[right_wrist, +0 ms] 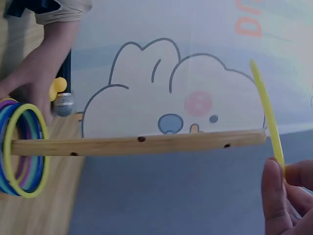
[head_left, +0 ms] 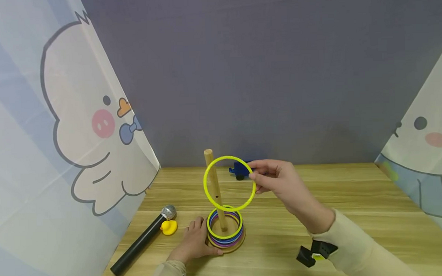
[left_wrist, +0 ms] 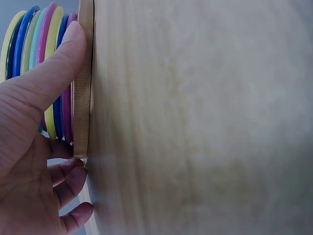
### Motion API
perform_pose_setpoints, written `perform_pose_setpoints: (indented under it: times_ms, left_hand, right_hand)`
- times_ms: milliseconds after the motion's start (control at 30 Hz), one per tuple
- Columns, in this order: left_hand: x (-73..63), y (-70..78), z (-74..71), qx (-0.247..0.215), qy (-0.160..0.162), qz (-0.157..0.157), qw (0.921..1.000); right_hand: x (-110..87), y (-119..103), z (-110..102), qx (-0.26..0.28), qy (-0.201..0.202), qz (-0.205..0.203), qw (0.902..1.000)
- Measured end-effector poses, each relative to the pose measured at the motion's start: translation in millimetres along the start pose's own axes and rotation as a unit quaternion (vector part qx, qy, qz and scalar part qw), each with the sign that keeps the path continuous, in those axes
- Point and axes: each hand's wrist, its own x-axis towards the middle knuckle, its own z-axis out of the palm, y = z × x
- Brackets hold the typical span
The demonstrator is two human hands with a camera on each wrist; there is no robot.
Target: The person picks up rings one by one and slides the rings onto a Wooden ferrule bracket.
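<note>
A wooden peg stand, its post [head_left: 212, 171] upright on a round base [left_wrist: 84, 98], carries a stack of coloured rings [head_left: 226, 240] with a yellow one on top. My left hand [head_left: 195, 241] grips the side of the base, the thumb lying across its edge and the lowest rings in the left wrist view. Between thumb and fingers my right hand [head_left: 277, 178] pinches another yellow ring [head_left: 231, 210]. In the right wrist view that yellow ring [right_wrist: 266, 105] stands edge-on by the post's top end, above the stack [right_wrist: 29, 191]; whether it touches the post I cannot tell.
Left of the stand lie a black microphone [head_left: 140, 244] with a silver head and a small yellow rubber duck [head_left: 169, 227]. A blue toy [head_left: 239, 170] with a dark wheel sits behind, partly hidden by my right hand. Printed cloth walls flank the wooden table [head_left: 283, 249].
</note>
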Motion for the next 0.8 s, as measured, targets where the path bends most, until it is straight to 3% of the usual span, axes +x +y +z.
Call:
perform_pose_setpoints:
  times_ms: [167, 367, 533, 800]
  left_hand:
    - [0.3, -1.8, 1.7, 0.003, 0.001, 0.002, 1.0]
    - [1.2, -3.2, 4.1, 0.0, 0.003, 0.005, 1.0]
    - [0.1, -1.9, 3.9, 0.004, 0.005, 0.01, 0.9999]
    - [0.3, -2.9, 2.5, 0.008, 0.02, 0.015, 0.9997]
  right_hand:
    - [11.4, -9, 16, 0.025, 0.048, -0.039, 0.9978]
    - [26.2, 0, 27, 0.04, 0.074, -0.004, 0.9965]
    - [26.8, 24, 31, 0.02, 0.061, 0.045, 0.9969]
    - [18.3, 87, 30, -0.003, 0.018, 0.127, 0.9918]
